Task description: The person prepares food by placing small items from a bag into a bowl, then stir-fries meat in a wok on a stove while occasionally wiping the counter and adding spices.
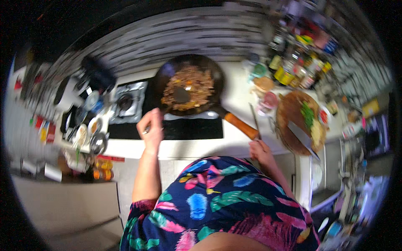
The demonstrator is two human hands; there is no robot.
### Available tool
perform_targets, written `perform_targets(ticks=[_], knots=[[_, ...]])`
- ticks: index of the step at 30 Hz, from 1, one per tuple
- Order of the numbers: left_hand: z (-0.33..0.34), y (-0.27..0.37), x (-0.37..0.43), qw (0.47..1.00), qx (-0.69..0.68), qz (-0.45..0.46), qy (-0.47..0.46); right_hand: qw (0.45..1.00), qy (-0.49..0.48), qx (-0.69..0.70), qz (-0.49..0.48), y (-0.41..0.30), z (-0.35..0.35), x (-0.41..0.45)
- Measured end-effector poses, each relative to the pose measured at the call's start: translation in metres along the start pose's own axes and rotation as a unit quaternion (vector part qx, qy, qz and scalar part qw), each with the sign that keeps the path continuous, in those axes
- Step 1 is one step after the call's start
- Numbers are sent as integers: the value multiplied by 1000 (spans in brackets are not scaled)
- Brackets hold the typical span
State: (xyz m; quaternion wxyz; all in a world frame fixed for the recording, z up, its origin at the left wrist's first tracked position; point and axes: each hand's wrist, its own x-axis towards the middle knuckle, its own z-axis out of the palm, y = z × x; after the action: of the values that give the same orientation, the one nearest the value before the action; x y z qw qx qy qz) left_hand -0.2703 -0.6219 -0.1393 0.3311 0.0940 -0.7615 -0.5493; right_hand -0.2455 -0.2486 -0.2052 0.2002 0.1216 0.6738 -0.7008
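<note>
A dark wok [220, 75] of browned chopped food [201, 84] sits on the black hob. My left hand [151, 129] is closed in a fist at the wok's lower left, round a metal utensil handle whose end pokes out; a dark round shape, which looks like a ladle's head [181, 95], lies over the food. At the lower right, the fingers of my right hand [260, 150] are closed at the end of the wok's wooden handle [241, 126]. A long thin utensil [254, 118] points up from this hand; blur hides whether the fingers also touch the wok's handle.
On the right, a round wooden chopping board [284, 125] bears a cleaver [300, 136], green herbs [307, 113] and pale chopped food [317, 133]. Several bottles [287, 73] and jars stand behind it. A second burner [125, 102] is left of the wok, beside small bowls [98, 143].
</note>
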Motion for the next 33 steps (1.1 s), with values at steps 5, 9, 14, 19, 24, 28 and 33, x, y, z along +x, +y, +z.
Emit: perform_targets(ticks=[5, 9, 14, 19, 24, 28, 33], knots=[[-1, 16, -1, 990, -65, -129, -1, 986, 0, -120, -115, 13, -2, 6], [4, 7, 5, 996, -63, -66, -15, 968, 38, -181, -170, 31, -9, 7], [6, 12, 2, 994, -57, -95, 1, 943, 75, -251, -205, 38, -9, 0], [5, 14, -2, 996, -50, -68, -6, 824, 149, -520, -169, 49, -29, 14], [7, 7, 4, 999, 3, -32, -26, 744, 201, -616, -166, 38, -33, 51], [8, 15, 1, 999, -9, -40, -17, 662, 233, -686, -194, 59, -36, 83], [0, 0, 0, 1000, -17, -1, -10, 658, 203, -706, -163, 64, -35, 90]])
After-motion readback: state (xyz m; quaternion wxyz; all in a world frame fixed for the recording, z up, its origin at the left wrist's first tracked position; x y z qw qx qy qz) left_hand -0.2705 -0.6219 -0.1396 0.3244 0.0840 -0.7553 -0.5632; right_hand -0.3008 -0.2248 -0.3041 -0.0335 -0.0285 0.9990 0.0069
